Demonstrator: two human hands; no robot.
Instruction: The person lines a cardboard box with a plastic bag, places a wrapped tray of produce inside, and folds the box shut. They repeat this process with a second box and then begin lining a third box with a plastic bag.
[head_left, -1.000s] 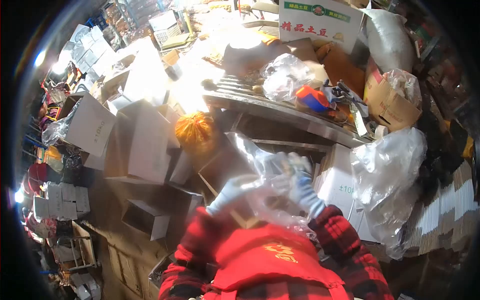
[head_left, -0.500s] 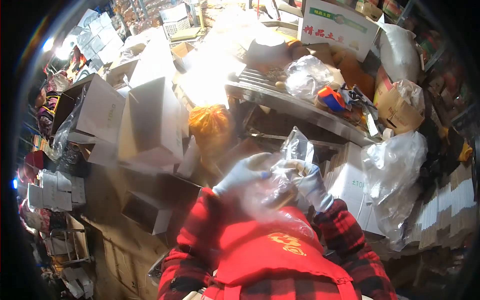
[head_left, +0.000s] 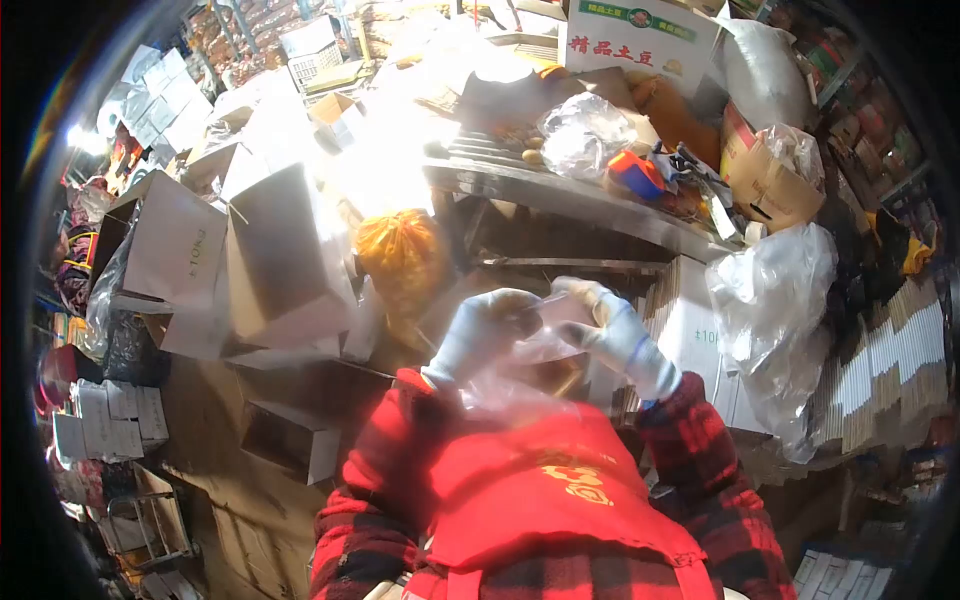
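A clear plastic bag (head_left: pixel 545 345) is stretched between my two gloved hands in front of the red apron (head_left: pixel 540 470). My left hand (head_left: pixel 480 335) pinches one side of it, fingers curled inward. On the other side my right hand (head_left: pixel 615 335) grips the bag's upper edge between thumb and fingers. The bag's lower part hangs loosely toward the apron, and its outline is hard to make out in the glare. Just beyond my left hand stands an orange mesh bag (head_left: pixel 405 250), gathered at its top.
Open cardboard boxes (head_left: pixel 285 260) stand to the left. A metal-edged sorting table (head_left: pixel 590 200) lies ahead, bearing a crumpled plastic bag (head_left: pixel 585 135) and an orange-and-blue tape dispenser (head_left: pixel 637 173). Flattened cartons (head_left: pixel 690 325) and a large plastic bag (head_left: pixel 775 320) are at right.
Both hands have risen slightly, and the bag's upper part, which stood up above my right hand, is now drawn down between them. The view has shifted a little.
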